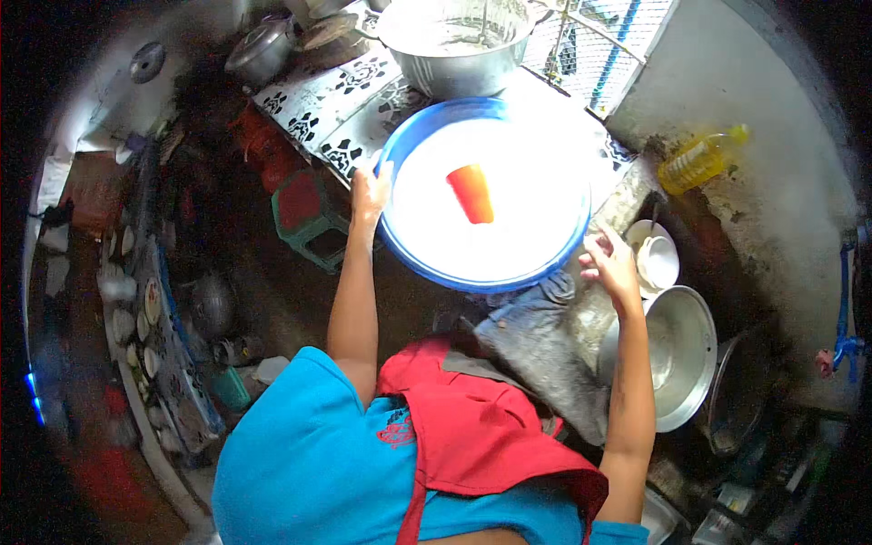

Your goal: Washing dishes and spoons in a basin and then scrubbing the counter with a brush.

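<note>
A wide blue basin [422, 269] stands on the black-and-white patterned counter top [306, 126]; its inside is washed out by glare. An orange-red plastic cup [471, 193] lies within the basin's outline, on or in its white contents. My left hand [371, 191] grips the basin's left rim. Just off the right rim is my right hand [608, 257], fingers apart and slightly curled, with nothing seen in it. Behind the basin stands a large metal pot [456, 68] with whitish residue on its inner wall.
At the right are a yellow bottle [702, 160], white bowls [659, 262] and a metal basin [681, 361]. A grey-blue cloth [545, 347] hangs below the counter edge. A lidded pot [264, 51] sits at the back left, a green and red stool [306, 218] lower down.
</note>
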The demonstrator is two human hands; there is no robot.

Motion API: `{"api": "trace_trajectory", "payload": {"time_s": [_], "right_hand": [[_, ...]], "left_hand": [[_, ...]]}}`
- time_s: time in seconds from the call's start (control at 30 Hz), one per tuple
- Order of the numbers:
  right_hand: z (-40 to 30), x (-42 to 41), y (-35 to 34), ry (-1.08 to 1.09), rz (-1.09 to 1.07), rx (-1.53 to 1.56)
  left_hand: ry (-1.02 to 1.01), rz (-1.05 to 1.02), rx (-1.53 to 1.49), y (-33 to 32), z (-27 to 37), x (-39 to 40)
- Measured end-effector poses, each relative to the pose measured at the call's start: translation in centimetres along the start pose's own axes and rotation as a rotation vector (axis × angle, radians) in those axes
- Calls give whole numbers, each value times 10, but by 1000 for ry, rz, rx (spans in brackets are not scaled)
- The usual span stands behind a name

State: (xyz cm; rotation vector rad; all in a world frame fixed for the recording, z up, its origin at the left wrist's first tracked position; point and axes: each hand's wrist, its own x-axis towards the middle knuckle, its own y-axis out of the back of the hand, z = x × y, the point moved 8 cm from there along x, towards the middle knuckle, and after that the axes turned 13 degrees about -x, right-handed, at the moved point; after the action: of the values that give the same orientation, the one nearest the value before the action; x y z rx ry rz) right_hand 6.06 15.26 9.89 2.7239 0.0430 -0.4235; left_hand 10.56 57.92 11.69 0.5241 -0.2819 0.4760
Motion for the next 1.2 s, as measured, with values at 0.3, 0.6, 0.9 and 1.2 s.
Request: {"api": "trace_trajectory", "payload": {"time_s": [0.3, 0.6, 0.9, 1.2], "right_hand": [[-22, 2, -88, -82, 44, 159], [-31, -30, -169, -132, 44, 452], [-23, -55, -178, -153, -318, 327], [41, -177, 187, 18, 436, 43]], "left_hand": [[-3, -395, -197, -28, -70, 117], [-180, -498, 184, -46, -80, 187], [-190, -357, 519, -78, -51, 185], [-321, -769, 127, -203, 150, 35]]}}
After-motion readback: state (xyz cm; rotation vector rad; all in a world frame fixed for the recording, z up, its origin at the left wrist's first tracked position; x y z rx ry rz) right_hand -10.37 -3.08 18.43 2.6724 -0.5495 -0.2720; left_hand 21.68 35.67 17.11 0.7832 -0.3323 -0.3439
